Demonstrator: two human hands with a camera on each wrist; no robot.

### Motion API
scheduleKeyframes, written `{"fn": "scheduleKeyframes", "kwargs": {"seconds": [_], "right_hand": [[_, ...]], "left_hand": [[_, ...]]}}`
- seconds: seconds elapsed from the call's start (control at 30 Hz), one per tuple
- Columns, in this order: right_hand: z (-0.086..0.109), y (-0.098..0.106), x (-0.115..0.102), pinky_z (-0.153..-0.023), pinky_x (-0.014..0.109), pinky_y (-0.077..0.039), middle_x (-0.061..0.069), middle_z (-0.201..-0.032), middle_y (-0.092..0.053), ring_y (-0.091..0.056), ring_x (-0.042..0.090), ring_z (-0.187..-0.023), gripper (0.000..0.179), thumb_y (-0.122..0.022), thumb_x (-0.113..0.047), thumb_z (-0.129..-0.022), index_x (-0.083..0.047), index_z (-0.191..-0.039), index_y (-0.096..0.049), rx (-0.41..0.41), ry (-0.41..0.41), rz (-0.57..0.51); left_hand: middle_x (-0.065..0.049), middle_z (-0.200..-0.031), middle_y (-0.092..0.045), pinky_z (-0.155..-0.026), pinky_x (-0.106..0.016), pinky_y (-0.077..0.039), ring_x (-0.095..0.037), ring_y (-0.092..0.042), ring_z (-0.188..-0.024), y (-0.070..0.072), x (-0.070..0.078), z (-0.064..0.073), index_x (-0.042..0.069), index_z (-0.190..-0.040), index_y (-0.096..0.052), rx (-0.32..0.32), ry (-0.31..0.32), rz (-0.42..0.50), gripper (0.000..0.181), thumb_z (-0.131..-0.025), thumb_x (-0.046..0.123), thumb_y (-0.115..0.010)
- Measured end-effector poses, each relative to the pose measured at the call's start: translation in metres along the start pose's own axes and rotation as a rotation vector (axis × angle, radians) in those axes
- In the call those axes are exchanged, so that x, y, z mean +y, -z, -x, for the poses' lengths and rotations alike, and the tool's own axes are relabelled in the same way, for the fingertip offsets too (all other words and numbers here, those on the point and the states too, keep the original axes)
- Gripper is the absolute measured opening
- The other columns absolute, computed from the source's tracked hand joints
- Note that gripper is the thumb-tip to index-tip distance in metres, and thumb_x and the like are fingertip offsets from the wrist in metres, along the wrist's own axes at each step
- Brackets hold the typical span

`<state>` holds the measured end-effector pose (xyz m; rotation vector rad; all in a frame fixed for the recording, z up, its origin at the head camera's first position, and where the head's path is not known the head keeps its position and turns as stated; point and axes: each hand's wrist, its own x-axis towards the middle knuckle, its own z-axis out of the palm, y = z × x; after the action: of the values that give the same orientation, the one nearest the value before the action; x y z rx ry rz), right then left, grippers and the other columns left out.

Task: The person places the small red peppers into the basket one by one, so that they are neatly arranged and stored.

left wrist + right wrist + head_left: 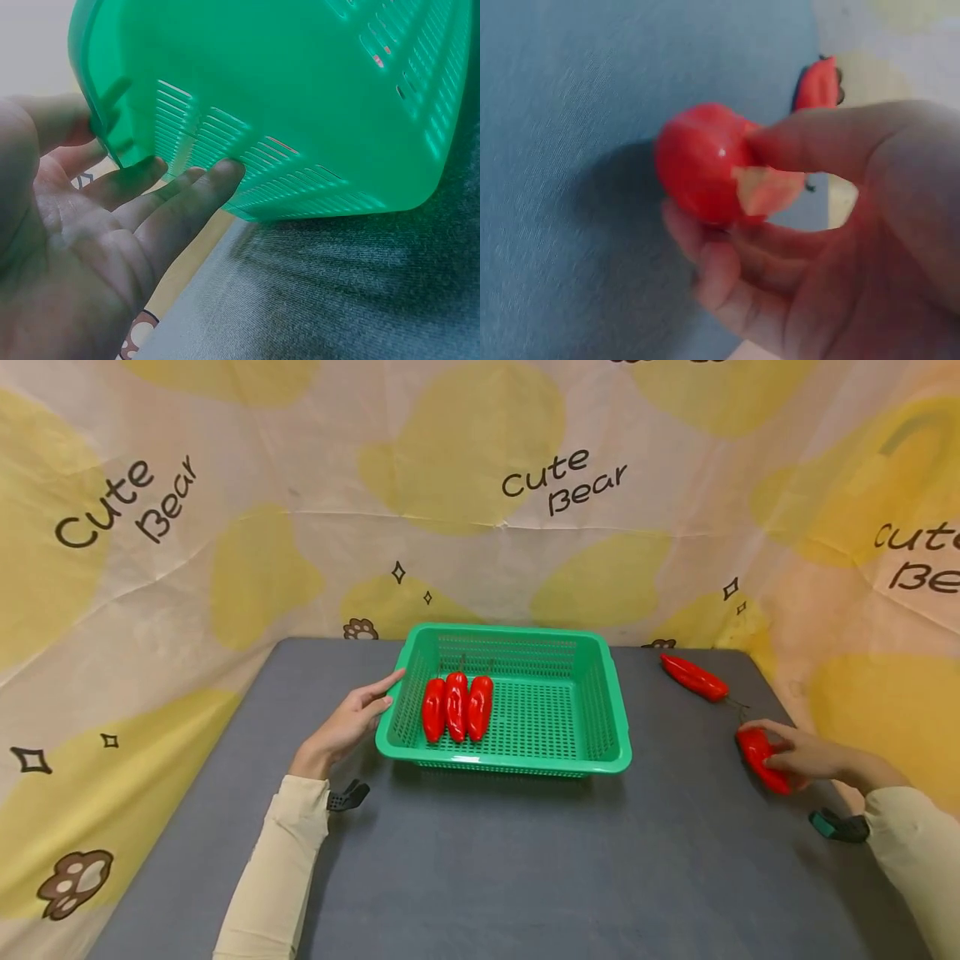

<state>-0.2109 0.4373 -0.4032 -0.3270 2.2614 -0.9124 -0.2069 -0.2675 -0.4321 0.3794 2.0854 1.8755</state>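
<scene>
A green plastic basket [502,763] with slotted walls stands on the dark grey table, and three red chili peppers [457,707] lie side by side at its left. My left hand [348,727] holds the basket's left side, thumb at the rim and fingertips against the slotted wall [247,161] in the left wrist view. Off to the right, my right hand [802,758] grips another red chili pepper [759,758] close over the table. Its rounded end [705,161] faces the right wrist camera, between thumb and fingers.
Behind the right hand's pepper, one more red chili pepper [693,677] with a thin stem lies near the table's back right corner. Patterned cloth [465,485] hangs along the back and both sides of the table [480,868]. Each wrist wears a dark strap.
</scene>
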Motion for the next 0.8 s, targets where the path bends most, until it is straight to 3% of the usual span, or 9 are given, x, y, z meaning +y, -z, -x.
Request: {"fn": "scheduleKeyframes", "kwargs": {"seconds": [0.03,0.1,0.23,0.33,0.47,0.6,0.7,0.8], "right_hand": [[0.0,0.001,-0.002,-0.055,0.027,-0.05,0.049,-0.132,-0.03,-0.046,0.014,-0.06,0.06,-0.049,-0.006,-0.102,-0.058,-0.128,-0.037,-0.021,0.001,-0.009],[0.0,0.003,-0.005,-0.052,0.026,-0.044,0.039,-0.124,-0.039,-0.03,0.014,-0.051,0.058,-0.047,-0.007,-0.104,-0.061,-0.125,-0.043,-0.071,0.015,-0.043],[0.001,0.006,-0.01,-0.05,0.028,-0.041,0.014,-0.092,-0.049,-0.029,0.03,-0.054,0.057,-0.044,-0.008,-0.106,-0.059,-0.133,-0.043,-0.121,0.09,-0.077],[0.002,0.005,-0.015,-0.053,0.033,-0.041,0.012,-0.079,-0.044,-0.035,0.037,-0.063,0.055,-0.042,-0.01,-0.108,-0.048,-0.147,-0.036,-0.115,0.131,-0.096],[0.001,0.005,-0.023,-0.063,0.035,-0.047,0.004,-0.09,-0.052,-0.048,0.031,-0.071,0.053,-0.042,-0.014,-0.109,-0.03,-0.157,-0.027,-0.044,0.128,-0.101],[-0.002,0.007,-0.033,-0.077,0.031,-0.057,-0.012,-0.117,-0.055,-0.061,0.012,-0.094,0.053,-0.042,-0.014,-0.109,-0.028,-0.157,-0.026,0.025,0.142,-0.159],[-0.006,0.007,-0.041,-0.085,0.028,-0.059,-0.018,-0.129,-0.053,-0.061,0.004,-0.108,0.055,-0.039,-0.01,-0.109,-0.029,-0.159,-0.026,0.015,0.24,-0.252],[-0.01,0.006,-0.053,-0.083,0.026,-0.059,-0.015,-0.131,-0.055,-0.061,0.005,-0.108,0.058,-0.036,-0.005,-0.108,-0.026,-0.161,-0.024,-0.019,0.366,-0.334]], "left_hand": [[-0.012,-0.168,-0.024,-0.095,-0.028,-0.057,-0.018,-0.058,-0.131,0.0,0.001,0.0,0.023,-0.162,-0.026,0.001,0.0,-0.002,0.055,-0.11,0.02,-0.043],[-0.012,-0.168,-0.025,-0.095,-0.03,-0.058,-0.023,-0.057,-0.133,0.0,0.002,-0.001,0.023,-0.162,-0.026,0.0,0.007,0.0,0.055,-0.11,0.019,-0.043],[-0.011,-0.169,-0.021,-0.096,-0.028,-0.057,-0.022,-0.054,-0.136,0.001,0.001,0.0,0.023,-0.162,-0.025,-0.008,0.004,-0.001,0.056,-0.11,0.02,-0.043],[-0.011,-0.169,-0.02,-0.096,-0.026,-0.056,-0.019,-0.054,-0.135,0.001,0.001,0.0,0.021,-0.163,-0.024,-0.012,0.002,-0.003,0.056,-0.11,0.02,-0.043],[-0.012,-0.169,-0.021,-0.096,-0.026,-0.056,-0.017,-0.056,-0.133,0.001,0.002,0.0,0.02,-0.163,-0.024,-0.014,0.003,0.004,0.056,-0.11,0.019,-0.043],[-0.013,-0.169,-0.022,-0.096,-0.027,-0.057,-0.016,-0.057,-0.131,0.002,0.001,0.0,0.02,-0.163,-0.024,-0.015,-0.002,0.003,0.056,-0.11,0.02,-0.043],[-0.014,-0.168,-0.023,-0.095,-0.026,-0.057,-0.014,-0.058,-0.13,0.002,0.0,0.0,0.021,-0.163,-0.024,-0.018,-0.006,0.002,0.056,-0.11,0.02,-0.042],[-0.015,-0.168,-0.023,-0.095,-0.025,-0.056,-0.012,-0.058,-0.129,0.002,-0.001,-0.001,0.021,-0.163,-0.023,-0.021,-0.012,-0.001,0.056,-0.11,0.022,-0.042]]}}
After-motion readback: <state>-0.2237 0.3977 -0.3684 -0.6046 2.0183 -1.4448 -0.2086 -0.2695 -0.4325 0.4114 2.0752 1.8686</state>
